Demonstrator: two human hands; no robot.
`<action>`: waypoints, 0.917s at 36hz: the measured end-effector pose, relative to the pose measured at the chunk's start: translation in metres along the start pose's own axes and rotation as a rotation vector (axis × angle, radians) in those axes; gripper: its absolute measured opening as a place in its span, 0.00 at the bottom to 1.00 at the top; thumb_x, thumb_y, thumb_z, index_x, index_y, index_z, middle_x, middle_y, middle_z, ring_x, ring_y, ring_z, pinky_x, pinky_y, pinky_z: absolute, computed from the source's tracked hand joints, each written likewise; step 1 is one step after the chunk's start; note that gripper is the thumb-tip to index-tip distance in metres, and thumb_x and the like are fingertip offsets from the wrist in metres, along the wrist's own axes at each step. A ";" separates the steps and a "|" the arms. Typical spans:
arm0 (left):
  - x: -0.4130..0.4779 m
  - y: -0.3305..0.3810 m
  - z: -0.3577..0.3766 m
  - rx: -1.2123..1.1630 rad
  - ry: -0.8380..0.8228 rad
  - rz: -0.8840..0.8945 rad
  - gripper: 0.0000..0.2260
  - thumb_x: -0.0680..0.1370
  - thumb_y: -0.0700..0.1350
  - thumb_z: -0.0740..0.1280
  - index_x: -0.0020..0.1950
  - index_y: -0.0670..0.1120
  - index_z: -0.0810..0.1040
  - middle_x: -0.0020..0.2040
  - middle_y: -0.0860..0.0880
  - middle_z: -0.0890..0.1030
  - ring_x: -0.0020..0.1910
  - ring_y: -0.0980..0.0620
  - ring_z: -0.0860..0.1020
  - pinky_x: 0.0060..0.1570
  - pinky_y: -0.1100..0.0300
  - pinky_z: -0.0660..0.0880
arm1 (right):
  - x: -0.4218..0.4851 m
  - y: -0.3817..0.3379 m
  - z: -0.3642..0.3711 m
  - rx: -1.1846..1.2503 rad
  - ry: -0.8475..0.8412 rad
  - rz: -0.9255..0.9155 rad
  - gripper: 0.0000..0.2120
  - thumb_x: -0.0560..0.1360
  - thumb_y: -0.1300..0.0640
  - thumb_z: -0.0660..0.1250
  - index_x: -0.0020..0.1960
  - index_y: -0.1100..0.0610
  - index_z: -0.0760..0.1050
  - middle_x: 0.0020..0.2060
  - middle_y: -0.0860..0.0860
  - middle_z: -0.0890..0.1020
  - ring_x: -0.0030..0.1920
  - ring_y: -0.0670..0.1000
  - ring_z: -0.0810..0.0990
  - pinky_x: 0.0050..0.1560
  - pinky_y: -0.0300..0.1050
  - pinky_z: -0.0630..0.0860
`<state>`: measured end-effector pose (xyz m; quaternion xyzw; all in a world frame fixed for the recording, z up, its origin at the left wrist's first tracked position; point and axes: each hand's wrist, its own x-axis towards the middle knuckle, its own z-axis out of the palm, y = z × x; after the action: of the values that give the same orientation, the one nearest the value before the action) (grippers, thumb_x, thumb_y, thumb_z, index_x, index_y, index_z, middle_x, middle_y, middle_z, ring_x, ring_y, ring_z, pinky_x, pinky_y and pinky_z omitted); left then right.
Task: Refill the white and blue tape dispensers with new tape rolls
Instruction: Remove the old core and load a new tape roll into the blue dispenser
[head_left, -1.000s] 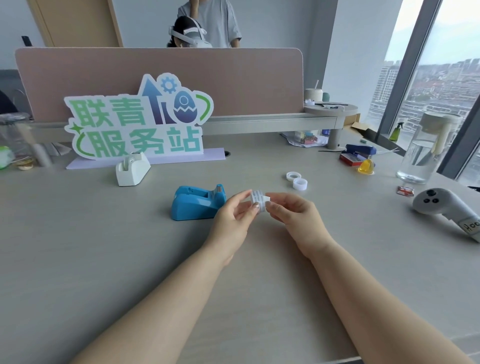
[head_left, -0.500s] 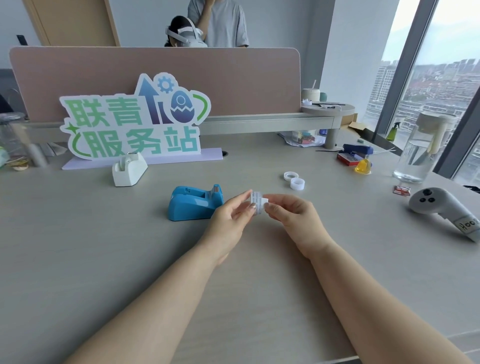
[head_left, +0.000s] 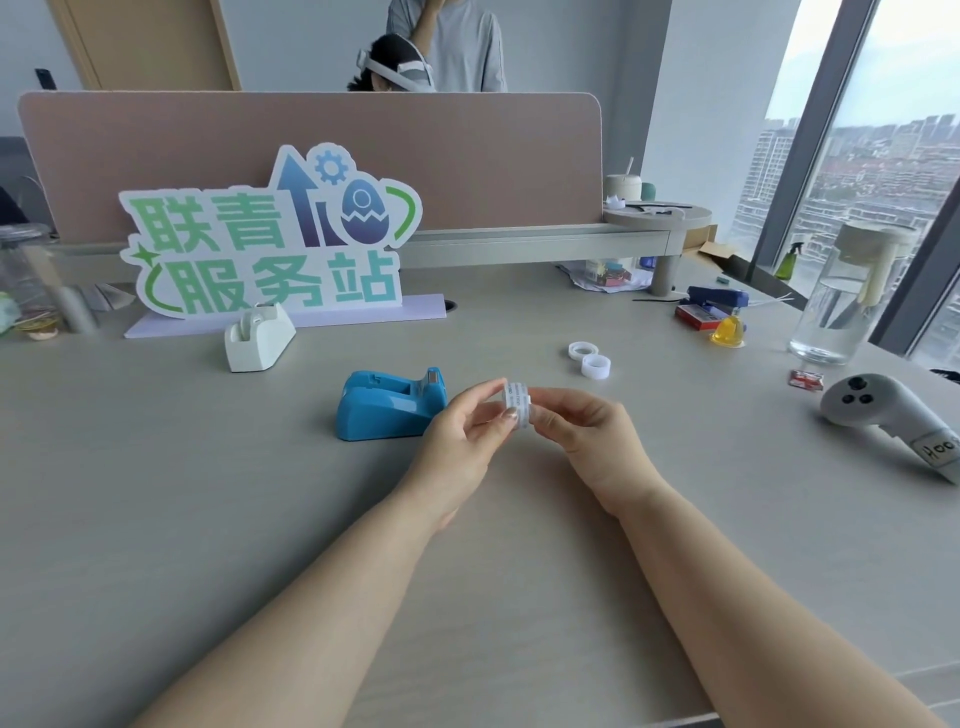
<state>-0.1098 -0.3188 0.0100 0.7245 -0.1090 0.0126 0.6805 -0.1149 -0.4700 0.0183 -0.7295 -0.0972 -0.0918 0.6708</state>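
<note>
Clear tape roll (head_left: 518, 405), printed wrapper on it, is pinched from both sides above the grey desk (head_left: 156, 519): left hand (head_left: 462, 441) fingertips clamped on its left face, right hand (head_left: 584, 434) fingers closed on its right face. Blue tape dispenser (head_left: 389, 408) is set just left of the left hand, spindle slot empty. White tape dispenser (head_left: 257, 338) is placed farther back-left, near the sign base. Two spare tape rolls (head_left: 589, 358) are laid touching each other, behind the hands. Bare desk is left open on the near side to the front edge. VR controller (head_left: 883, 415) is parked well apart at right edge.
</note>
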 end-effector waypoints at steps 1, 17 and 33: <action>0.000 0.000 0.000 0.006 0.004 0.004 0.19 0.75 0.48 0.68 0.66 0.53 0.74 0.61 0.49 0.80 0.61 0.52 0.79 0.67 0.50 0.71 | 0.000 0.000 0.000 0.001 0.000 0.005 0.09 0.75 0.58 0.68 0.54 0.55 0.82 0.50 0.48 0.85 0.51 0.42 0.82 0.54 0.34 0.76; 0.000 0.001 -0.001 0.063 0.035 0.083 0.24 0.72 0.42 0.74 0.65 0.57 0.73 0.64 0.52 0.76 0.58 0.60 0.79 0.50 0.70 0.75 | -0.003 -0.008 0.001 0.101 -0.041 0.034 0.11 0.72 0.55 0.71 0.52 0.58 0.82 0.48 0.54 0.86 0.52 0.50 0.83 0.58 0.44 0.78; -0.003 0.012 -0.009 0.104 0.017 0.174 0.10 0.75 0.41 0.70 0.53 0.54 0.79 0.52 0.51 0.84 0.51 0.56 0.82 0.48 0.71 0.74 | -0.004 -0.011 -0.001 0.157 -0.017 0.125 0.08 0.75 0.57 0.67 0.51 0.57 0.83 0.45 0.55 0.85 0.46 0.49 0.83 0.54 0.44 0.78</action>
<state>-0.1141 -0.3101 0.0215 0.7464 -0.1649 0.0835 0.6393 -0.1217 -0.4701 0.0282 -0.6800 -0.0641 -0.0356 0.7295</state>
